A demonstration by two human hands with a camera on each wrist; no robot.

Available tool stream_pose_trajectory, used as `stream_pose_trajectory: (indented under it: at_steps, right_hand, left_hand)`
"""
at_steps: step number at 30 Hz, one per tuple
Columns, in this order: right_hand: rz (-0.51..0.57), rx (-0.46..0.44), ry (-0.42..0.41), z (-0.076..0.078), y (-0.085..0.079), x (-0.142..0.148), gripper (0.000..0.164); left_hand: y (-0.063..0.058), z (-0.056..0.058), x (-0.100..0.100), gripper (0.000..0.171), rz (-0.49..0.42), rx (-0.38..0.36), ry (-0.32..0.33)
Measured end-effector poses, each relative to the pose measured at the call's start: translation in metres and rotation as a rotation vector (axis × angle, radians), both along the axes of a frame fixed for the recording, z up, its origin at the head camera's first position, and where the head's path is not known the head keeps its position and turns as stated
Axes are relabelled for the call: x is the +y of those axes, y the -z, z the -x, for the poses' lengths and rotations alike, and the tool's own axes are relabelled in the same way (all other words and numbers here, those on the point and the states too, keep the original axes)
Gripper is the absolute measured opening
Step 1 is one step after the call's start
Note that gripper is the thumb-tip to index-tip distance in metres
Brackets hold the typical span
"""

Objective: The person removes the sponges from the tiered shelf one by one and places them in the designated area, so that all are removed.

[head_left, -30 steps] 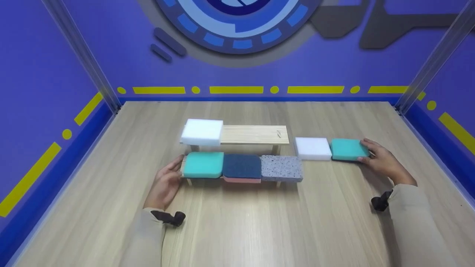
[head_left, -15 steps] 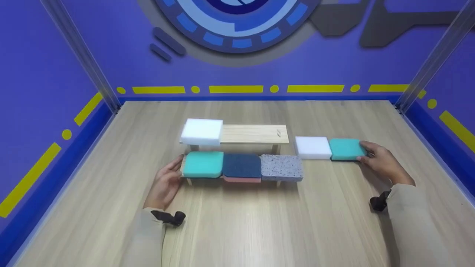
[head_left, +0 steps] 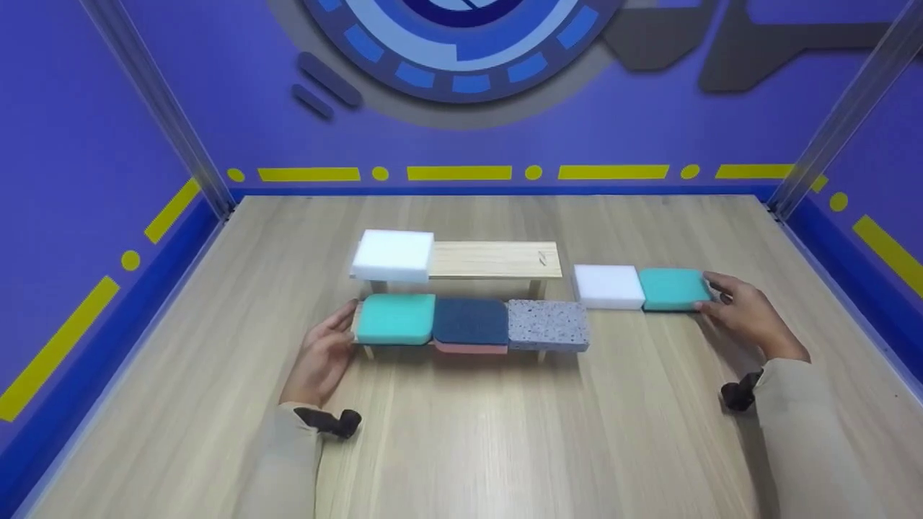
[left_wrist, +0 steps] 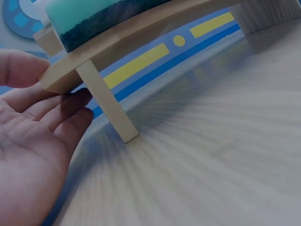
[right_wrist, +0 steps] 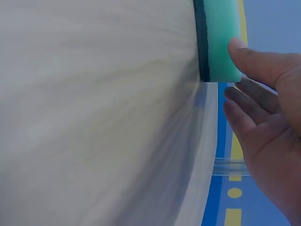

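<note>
One teal sponge (head_left: 674, 290) abuts a white block (head_left: 608, 287) on the counter (head_left: 519, 432) in your head view; the left-wrist view shows your left hand (left_wrist: 36, 146) gripping the front stand (left_wrist: 117, 40), likely steadying it, the right-wrist view your right hand (right_wrist: 273, 134) pinching the sponge's end, perhaps for alignment

Head view looks forward and down from above; close wrist views share with it the front wooden bench (left_wrist: 108, 51) (left), rightmost teal scouring sponge (right_wrist: 220, 44) (right)
</note>
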State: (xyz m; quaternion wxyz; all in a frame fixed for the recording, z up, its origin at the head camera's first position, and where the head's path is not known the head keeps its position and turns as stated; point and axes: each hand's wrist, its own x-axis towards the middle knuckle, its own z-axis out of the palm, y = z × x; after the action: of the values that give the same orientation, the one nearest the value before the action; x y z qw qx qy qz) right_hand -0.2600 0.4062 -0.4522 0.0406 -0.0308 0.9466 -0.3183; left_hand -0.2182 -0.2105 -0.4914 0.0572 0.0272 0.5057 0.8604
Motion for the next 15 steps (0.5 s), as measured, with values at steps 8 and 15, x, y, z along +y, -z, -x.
stream_pose_trajectory:
  at_steps: [8, 15]
  right_hand:
    - [0.014, -0.012, 0.024, -0.003, -0.010, -0.004, 0.079]
    - [0.067, 0.095, -0.022, -0.007, -0.022, -0.012, 0.073]
  left_hand:
    - [0.000, 0.000, 0.001, 0.066, -0.018, 0.003, -0.002]
    - [0.000, -0.001, 0.002, 0.063, -0.012, -0.033, -0.026]
